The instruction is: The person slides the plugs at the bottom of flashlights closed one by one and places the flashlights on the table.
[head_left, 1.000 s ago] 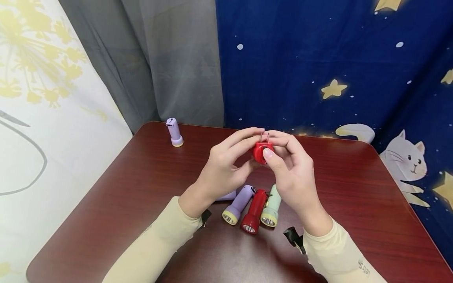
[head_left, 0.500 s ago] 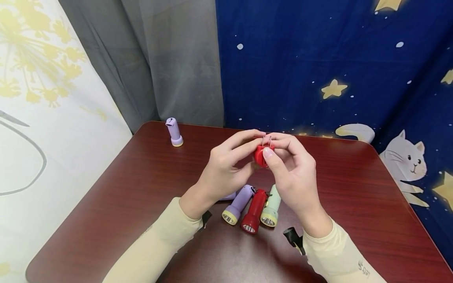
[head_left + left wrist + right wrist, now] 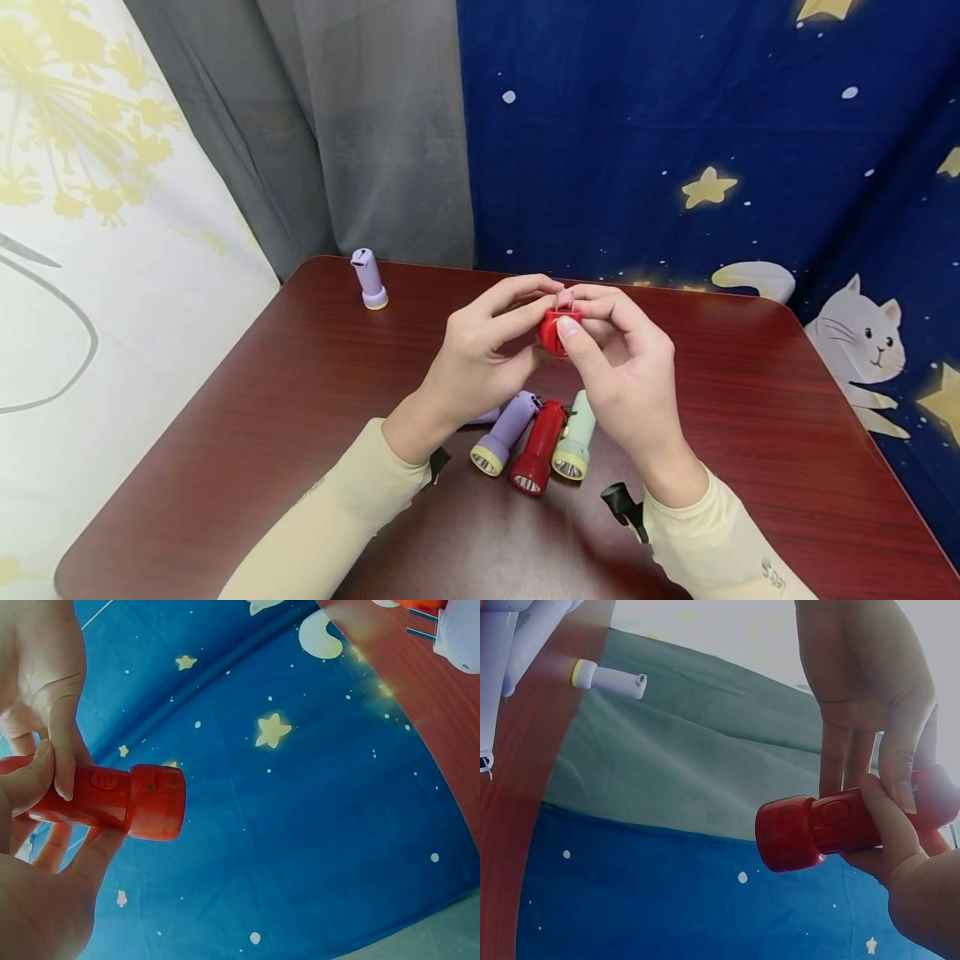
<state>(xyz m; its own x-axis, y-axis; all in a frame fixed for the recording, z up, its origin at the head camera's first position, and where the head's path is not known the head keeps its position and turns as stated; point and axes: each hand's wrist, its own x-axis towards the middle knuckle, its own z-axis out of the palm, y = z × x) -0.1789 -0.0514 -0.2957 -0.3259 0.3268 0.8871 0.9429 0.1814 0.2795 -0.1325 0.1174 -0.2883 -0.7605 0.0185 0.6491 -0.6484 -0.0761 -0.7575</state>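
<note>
Red flashlight (image 3: pixel 112 796) being grasped by left hand (image 3: pixel 483 346) and right hand (image 3: pixel 626 354); 2 metal prongs (image 3: pixel 557 302) being exposed between hands.

Through my remote head feed I log: red cylindrical plastic flashlight (image 3: pixel 550 342), 4 o'clock; lavender cylindrical flashlight (image 3: pixel 370 282), yellow-rimmed, 9; mint-green cylindrical flashlight (image 3: pixel 577 433), yellow-rimmed, 5; reddish-brown wood-grain table (image 3: pixel 480 550), 6; grey cloth curtain (image 3: pixel 397 125), 11; navy cloth curtain (image 3: pixel 660 137), yellow stars, white dots, 2.
</note>
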